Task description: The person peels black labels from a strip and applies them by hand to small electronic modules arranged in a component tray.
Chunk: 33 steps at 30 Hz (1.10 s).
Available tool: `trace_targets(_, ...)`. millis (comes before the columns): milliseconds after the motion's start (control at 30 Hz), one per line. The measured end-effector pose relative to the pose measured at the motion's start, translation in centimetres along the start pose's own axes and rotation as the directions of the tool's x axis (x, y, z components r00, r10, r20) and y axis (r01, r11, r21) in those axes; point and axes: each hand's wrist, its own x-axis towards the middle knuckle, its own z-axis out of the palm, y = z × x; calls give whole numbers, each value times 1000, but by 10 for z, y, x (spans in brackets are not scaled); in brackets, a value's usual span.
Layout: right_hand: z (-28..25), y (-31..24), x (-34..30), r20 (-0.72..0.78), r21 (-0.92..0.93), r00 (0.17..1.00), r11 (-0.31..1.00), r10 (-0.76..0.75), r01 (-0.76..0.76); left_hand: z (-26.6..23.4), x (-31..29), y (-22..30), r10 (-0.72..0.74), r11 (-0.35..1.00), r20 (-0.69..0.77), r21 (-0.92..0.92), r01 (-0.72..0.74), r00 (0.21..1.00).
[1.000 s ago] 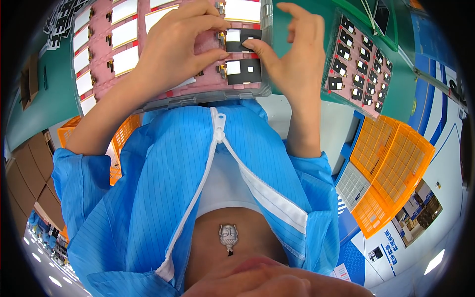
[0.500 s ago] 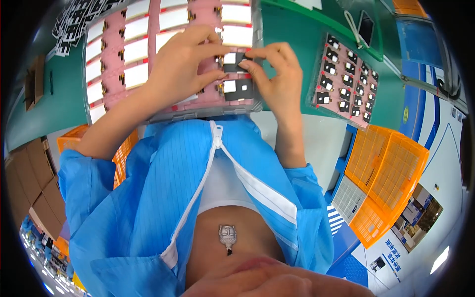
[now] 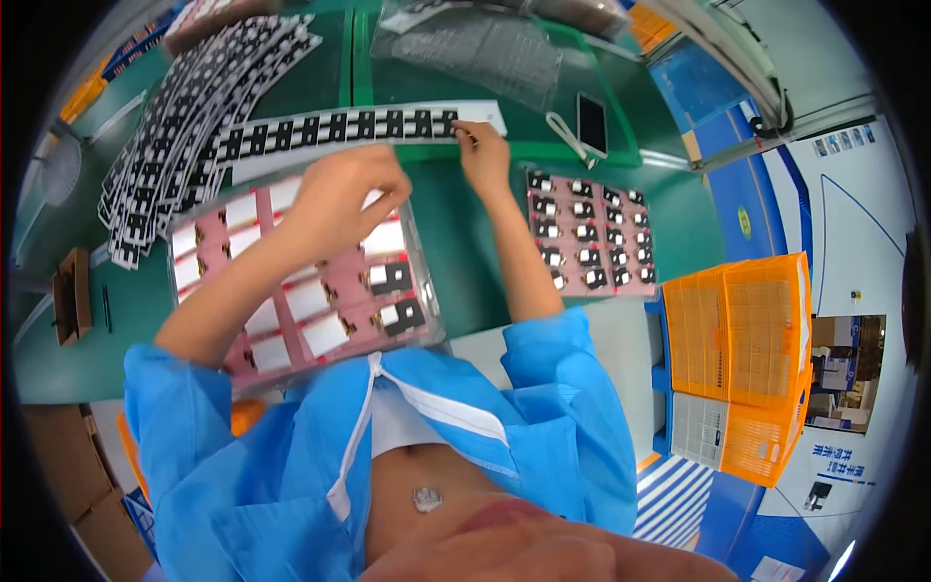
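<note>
A pink tray (image 3: 354, 343) under clear plastic lies near me, holding rows of white rectangular parts with small gold-and-black tabs. Two of its parts, at the near right, carry black stickers (image 3: 405, 314). My left hand (image 3: 349, 199) hovers over the tray's far right side, fingers loosely curled, and I see nothing in them. Beyond the tray stretches a white strip with a row of black stickers (image 3: 310, 128). At its right end, my right hand (image 3: 483, 155) pinches the edge of the last black sticker (image 3: 444, 123); the fingertips partly hide the contact.
Many sticker sheets (image 3: 194, 112) are fanned out at the far left. A second pink tray (image 3: 601, 238) with small black-and-white parts sits to the right, below a phone (image 3: 592, 124) and a white cable (image 3: 567, 136). An orange crate (image 3: 742, 335) stands beside the table.
My right hand has left the tray's black-stickered parts and reached out to the strip's end. My left hand has lifted off those parts. The view has shifted, showing more of the table's far side.
</note>
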Motion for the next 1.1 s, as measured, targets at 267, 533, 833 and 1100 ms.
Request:
trace_targets(267, 66, 37, 34, 80, -297, 995, 954, 63, -37, 110, 139, -161, -286, 917, 251, 351, 189, 925)
trace_targets(533, 51, 49, 53, 124, -149, 962, 963, 245, -226, 137, 161, -174, -363, 889, 307, 396, 229, 880)
trace_targets(833, 45, 34, 34, -75, -91, 987, 986, -144, 137, 132, 162, -176, -445, 862, 367, 424, 279, 817)
trace_targets(1100, -21, 25, 23, 139, 914, 889, 288, 437, -285, 122, 165, -192, -193, 976, 421, 176, 128, 887)
